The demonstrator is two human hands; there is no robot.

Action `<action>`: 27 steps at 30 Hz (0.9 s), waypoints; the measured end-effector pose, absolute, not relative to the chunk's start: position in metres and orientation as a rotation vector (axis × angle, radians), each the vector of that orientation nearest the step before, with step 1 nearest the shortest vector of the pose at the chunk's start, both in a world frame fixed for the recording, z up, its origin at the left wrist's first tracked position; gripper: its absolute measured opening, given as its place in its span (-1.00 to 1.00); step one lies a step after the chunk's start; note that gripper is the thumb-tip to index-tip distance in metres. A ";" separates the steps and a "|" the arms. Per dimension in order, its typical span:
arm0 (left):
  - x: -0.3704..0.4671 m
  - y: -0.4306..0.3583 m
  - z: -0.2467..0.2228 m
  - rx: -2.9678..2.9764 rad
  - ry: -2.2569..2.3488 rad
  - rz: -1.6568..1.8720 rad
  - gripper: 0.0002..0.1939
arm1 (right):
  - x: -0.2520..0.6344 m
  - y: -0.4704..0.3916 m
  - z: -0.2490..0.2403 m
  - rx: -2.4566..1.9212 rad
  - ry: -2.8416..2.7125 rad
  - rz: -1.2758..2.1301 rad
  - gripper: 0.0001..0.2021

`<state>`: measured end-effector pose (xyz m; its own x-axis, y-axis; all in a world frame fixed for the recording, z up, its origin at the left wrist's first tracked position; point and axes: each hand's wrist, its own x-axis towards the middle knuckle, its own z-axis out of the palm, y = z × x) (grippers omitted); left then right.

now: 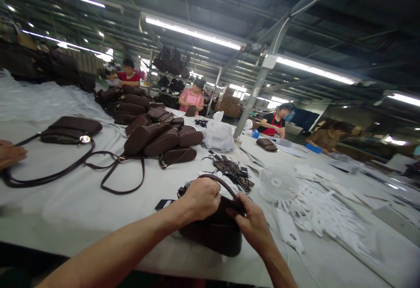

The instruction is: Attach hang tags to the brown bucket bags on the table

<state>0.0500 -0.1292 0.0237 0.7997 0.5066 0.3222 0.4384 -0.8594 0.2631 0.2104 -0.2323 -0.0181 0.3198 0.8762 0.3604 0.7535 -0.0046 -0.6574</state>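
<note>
Many brown bags [157, 137] lie heaped on the long white worktop [65, 200]. At its near edge stands one dark bag [213, 233], both hands closed on its top: left hand [201, 198] by the strap [226, 186], right hand [252, 224] pinching the rim. Just right sits a small white fan [278, 184].

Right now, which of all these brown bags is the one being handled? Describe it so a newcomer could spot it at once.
Start at the long white table and come to its near edge, below the small white fan. There the dark brown bag sits alone, gripped by the left hand and the right hand. Unlike the piled bags farther back, it is the only one held.
</note>
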 end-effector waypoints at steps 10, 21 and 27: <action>0.037 -0.136 0.045 2.963 0.662 0.321 -0.80 | 0.272 -0.215 0.003 -1.628 -1.614 0.696 -0.84; 0.034 -0.100 -0.003 2.901 0.185 0.852 -0.78 | 0.292 -0.175 -0.026 -1.631 -1.615 0.749 -0.88; 0.000 -0.051 -0.030 2.373 0.066 0.708 -0.39 | 0.288 -0.172 -0.032 -1.713 -1.592 0.432 -0.84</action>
<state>-0.0003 -0.0514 -0.0304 0.8526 0.2220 0.4731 -0.1305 -0.7861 0.6042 0.2882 -0.1722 -0.0325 0.1710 0.9562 0.2376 0.7048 0.0498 -0.7077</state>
